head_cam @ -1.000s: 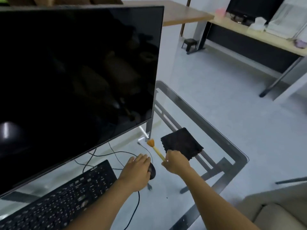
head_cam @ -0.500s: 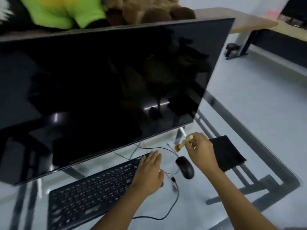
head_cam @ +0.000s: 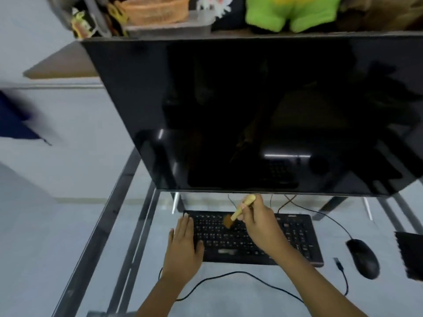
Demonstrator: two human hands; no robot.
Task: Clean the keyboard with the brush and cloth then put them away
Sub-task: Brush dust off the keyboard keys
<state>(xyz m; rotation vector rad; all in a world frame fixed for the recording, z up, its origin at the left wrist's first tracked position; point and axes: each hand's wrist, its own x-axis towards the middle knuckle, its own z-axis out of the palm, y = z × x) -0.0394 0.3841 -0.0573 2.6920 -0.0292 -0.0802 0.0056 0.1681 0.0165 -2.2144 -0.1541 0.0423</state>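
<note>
A black keyboard (head_cam: pixel 295 236) lies on the glass desk under the monitor. My right hand (head_cam: pixel 259 224) is closed around a small brush (head_cam: pixel 240 210) with a pale wooden handle; its brown bristles touch the keys near the upper middle of the keyboard. My left hand (head_cam: pixel 183 245) lies flat, fingers together, on the keyboard's left end. A dark cloth (head_cam: pixel 412 255) lies at the right edge of the view, beyond the mouse.
A large dark monitor (head_cam: pixel 251 115) stands just behind the keyboard. A black mouse (head_cam: pixel 362 258) and loose cables (head_cam: pixel 229 274) lie on the glass desk (head_cam: pixel 114 248). A shelf with a basket (head_cam: pixel 155 10) and soft toys is above.
The view has swung left. My right hand carried the brush from near the mouse to the keyboard's keys. My left hand slid from the keyboard's right end to its left end.
</note>
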